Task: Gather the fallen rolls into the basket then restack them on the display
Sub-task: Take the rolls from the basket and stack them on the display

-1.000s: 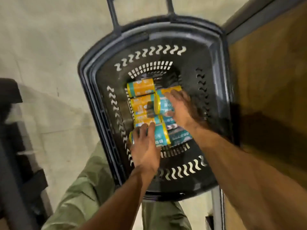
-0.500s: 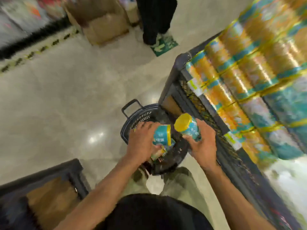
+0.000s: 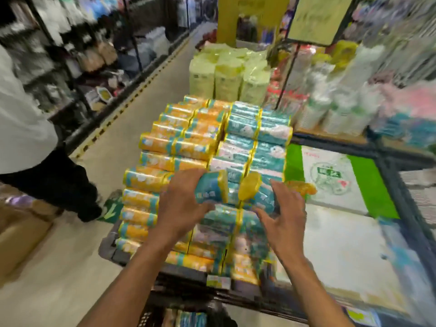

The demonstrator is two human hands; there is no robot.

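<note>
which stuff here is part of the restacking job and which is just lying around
Part of the job: left hand, gripping a teal roll; right hand, around a yellow-ended roll; the display stack; the basket at the bottom edge.
Just around: pale green packs, plastic cups, hanging sign, cardboard box, a passer-by.
</note>
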